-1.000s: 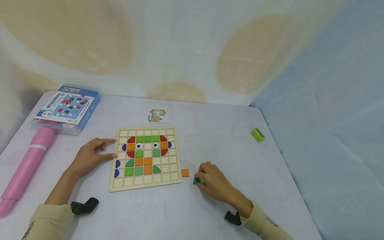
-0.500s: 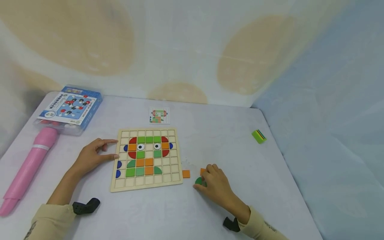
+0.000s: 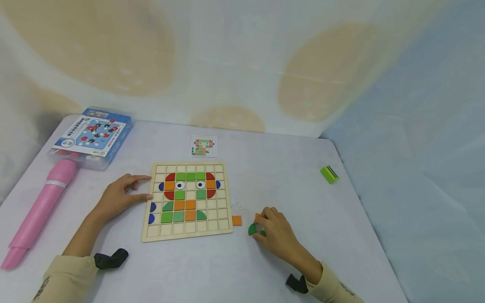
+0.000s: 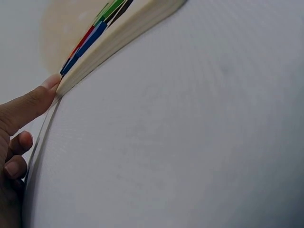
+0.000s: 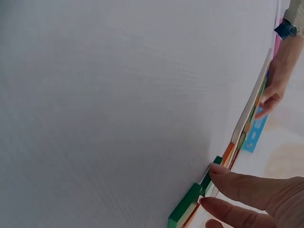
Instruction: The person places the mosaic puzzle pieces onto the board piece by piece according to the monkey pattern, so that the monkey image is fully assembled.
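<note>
A wooden grid board (image 3: pixel 149 231) lies with red, orange, green and blue pieces forming a figure. My left hand (image 3: pixel 117 198) rests its index fingertip and thumb against the board's left edge. To the board's right, my right hand (image 3: pixel 277 234) is low over the table and appears to pinch a dark green quarter-circle piece (image 3: pixel 252 229) with thumb and a finger. In the right wrist view, the thumb (image 5: pixel 232 183) lies against this piece and a second green piece (image 5: pixel 183 209) sits beside the other fingers. An orange square (image 3: pixel 258 216) shows partly behind the hand.
Another orange square (image 3: pixel 236 220) lies against the board's right edge. Behind the board is a small pattern card (image 3: pixel 204 146). A pink tube-like object (image 3: pixel 41 202) and a blue molecule-kit box (image 3: pixel 92 136) stand at left. Stacked light-green pieces (image 3: pixel 329 175) sit at far right.
My right hand has shifted slightly right; the green pieces that looked like one now show apart, and an orange square has appeared behind the fingers. The left hand stays at the board's edge.
</note>
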`<state>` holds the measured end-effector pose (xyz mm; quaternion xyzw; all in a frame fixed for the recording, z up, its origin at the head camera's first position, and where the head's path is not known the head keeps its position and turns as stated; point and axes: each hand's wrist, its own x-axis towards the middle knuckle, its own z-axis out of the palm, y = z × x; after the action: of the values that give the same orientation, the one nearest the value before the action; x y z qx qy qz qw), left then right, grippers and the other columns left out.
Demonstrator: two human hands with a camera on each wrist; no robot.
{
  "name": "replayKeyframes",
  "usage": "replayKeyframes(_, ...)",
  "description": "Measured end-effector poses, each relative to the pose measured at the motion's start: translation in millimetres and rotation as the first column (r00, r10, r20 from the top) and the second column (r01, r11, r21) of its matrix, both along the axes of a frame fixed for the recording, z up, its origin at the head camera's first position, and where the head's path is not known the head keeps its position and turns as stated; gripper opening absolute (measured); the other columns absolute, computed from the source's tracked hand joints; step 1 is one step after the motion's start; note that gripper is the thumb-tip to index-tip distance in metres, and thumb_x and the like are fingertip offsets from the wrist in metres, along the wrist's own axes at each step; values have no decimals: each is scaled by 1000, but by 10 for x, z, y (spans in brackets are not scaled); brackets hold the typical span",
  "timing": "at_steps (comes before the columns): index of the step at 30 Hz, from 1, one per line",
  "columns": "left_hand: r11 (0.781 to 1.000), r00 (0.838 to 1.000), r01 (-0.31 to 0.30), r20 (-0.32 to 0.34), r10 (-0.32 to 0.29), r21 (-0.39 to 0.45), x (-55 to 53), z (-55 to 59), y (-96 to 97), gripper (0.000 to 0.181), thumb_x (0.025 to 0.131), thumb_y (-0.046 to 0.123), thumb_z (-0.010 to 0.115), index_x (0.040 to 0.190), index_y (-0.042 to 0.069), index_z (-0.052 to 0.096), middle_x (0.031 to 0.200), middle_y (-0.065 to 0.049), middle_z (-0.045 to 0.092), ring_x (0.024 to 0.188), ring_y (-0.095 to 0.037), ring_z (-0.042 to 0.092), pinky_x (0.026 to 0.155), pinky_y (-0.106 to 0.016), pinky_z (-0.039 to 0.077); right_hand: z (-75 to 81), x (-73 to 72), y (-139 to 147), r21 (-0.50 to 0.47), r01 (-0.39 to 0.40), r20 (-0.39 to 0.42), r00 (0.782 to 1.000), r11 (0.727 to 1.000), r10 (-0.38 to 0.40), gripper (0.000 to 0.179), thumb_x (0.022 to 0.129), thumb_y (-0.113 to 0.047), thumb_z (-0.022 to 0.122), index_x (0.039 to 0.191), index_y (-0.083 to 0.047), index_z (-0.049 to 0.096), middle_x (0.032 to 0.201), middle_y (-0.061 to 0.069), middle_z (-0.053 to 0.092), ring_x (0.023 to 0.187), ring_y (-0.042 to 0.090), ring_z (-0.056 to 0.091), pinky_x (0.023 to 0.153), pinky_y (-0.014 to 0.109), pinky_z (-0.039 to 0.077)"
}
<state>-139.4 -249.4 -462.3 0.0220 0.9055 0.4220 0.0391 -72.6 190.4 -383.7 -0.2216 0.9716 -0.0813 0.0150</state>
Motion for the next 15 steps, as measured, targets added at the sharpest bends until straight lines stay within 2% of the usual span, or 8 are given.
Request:
replayKeyframes(5, 1000, 1000, 14, 5, -14, -3, -20, 3, 33, 65, 82, 44, 79, 135, 12, 61, 96, -6, 42, 92, -19, 37, 73, -36, 28, -20, 27, 33, -1, -3, 15, 1000, 1000, 3, 31, 72, -24, 89, 95, -6, 78, 90, -4, 55, 83, 10, 45, 75, 28, 41)
replayKeyframes(11, 1000, 1000, 17, 7, -17, -1, -25, 0, 25, 67, 82, 46, 78, 137, 12, 59, 99, -7, 42, 95, -19, 36, 75, -38, 27, -33, 22, -44, 2, 14, -18, 1000, 1000, -14, 34, 74, -36, 87, 89, -6, 77, 87, -4, 53, 81, 11, 43, 73, 28, 40)
replayKeyframes(15, 1000, 1000, 10, 13, -10, 4, -12, -8, 15, 66, 83, 45, 78, 137, 12, 59, 100, -7, 41, 98, -20, 35, 76, -39, 26, -43, 35, -104, 13, -15, -48, 999, 1000, 15, 26, 76, -27, 87, 85, -6, 76, 89, -2, 56, 83, 13, 46, 74, 29, 42)
